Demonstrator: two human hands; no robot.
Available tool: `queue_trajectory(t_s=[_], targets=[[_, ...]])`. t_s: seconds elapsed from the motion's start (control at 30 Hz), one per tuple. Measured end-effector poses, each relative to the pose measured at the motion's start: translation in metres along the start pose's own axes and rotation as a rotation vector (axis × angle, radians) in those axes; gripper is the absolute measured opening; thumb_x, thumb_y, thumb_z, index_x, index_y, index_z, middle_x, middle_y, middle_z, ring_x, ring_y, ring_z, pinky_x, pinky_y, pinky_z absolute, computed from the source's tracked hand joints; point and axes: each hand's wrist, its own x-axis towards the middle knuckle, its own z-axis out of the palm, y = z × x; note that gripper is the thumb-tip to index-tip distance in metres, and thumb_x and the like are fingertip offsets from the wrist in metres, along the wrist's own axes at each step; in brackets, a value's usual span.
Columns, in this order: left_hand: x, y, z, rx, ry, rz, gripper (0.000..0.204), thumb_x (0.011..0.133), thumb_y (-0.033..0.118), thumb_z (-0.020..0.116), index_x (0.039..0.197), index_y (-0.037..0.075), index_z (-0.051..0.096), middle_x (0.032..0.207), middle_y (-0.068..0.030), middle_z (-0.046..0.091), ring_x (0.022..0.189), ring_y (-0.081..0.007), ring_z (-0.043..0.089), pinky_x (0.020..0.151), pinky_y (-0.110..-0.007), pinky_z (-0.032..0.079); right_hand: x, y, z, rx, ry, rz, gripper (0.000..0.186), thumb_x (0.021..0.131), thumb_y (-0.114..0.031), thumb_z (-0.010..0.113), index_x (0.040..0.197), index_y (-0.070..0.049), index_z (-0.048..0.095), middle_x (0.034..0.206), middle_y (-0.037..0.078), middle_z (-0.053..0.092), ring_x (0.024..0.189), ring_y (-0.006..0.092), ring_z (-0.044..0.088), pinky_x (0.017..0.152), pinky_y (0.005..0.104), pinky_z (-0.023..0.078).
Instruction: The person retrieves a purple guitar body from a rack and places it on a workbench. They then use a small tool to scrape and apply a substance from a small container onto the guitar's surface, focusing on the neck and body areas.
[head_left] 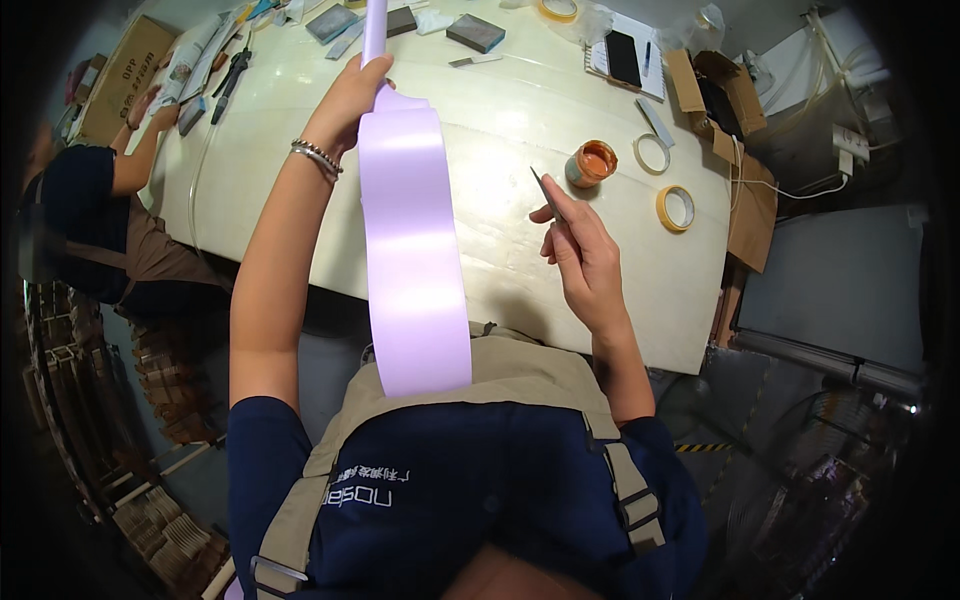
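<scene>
A glossy lilac guitar stands on edge in front of me, its side facing up and its lower end against my apron. My left hand is closed round its neck, near where neck and body meet. To the right of the guitar, my right hand pinches a thin dark blade, its tip pointing up and left. The blade is apart from the guitar. Just beyond that hand sits an open jar with orange-brown stuff inside and smeared on its rim.
Two tape rolls lie right of the jar on the pale table. Farther back are a phone on a notebook, an open carton and grey blocks. At the left, a co-worker works at the same table.
</scene>
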Motion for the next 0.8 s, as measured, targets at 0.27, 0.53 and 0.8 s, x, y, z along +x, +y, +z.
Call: queue_trajectory(t_s=[0.27, 0.53, 0.8], targets=[[0.003, -0.01, 0.011, 0.025, -0.078, 0.029, 0.031, 0.086, 0.03, 0.046, 0.098, 0.002, 0.043, 0.072, -0.0035, 0.049, 0.058, -0.0101, 0.046, 0.051, -0.026, 0.04, 0.013, 0.011, 0.02, -0.209, -0.013, -0.276, 0.044, 0.073, 0.01, 0.055, 0.109, -0.014, 0.062, 0.075, 0.005, 0.053, 0.061, 0.015, 0.05, 0.053, 0.0263, 0.041], [0.002, -0.009, 0.015, 0.021, -0.1, 0.07, 0.032, 0.086, 0.029, 0.047, 0.1, 0.001, 0.043, 0.072, -0.0038, 0.048, 0.059, -0.0099, 0.046, 0.052, -0.026, 0.041, 0.026, 0.024, 0.024, -0.407, 0.037, -0.441, 0.055, 0.061, 0.011, 0.054, 0.105, -0.019, 0.064, 0.073, 0.004, 0.053, 0.065, 0.0193, 0.051, 0.056, 0.0295, 0.042], [0.0, -0.009, 0.017, -0.002, -0.087, 0.044, 0.033, 0.086, 0.029, 0.047, 0.102, 0.001, 0.043, 0.073, -0.0034, 0.048, 0.059, -0.0097, 0.047, 0.053, -0.025, 0.041, 0.021, 0.019, 0.012, -0.573, 0.021, -0.468, 0.051, 0.064, 0.008, 0.055, 0.104, -0.022, 0.065, 0.073, 0.002, 0.055, 0.064, 0.018, 0.052, 0.056, 0.029, 0.043]])
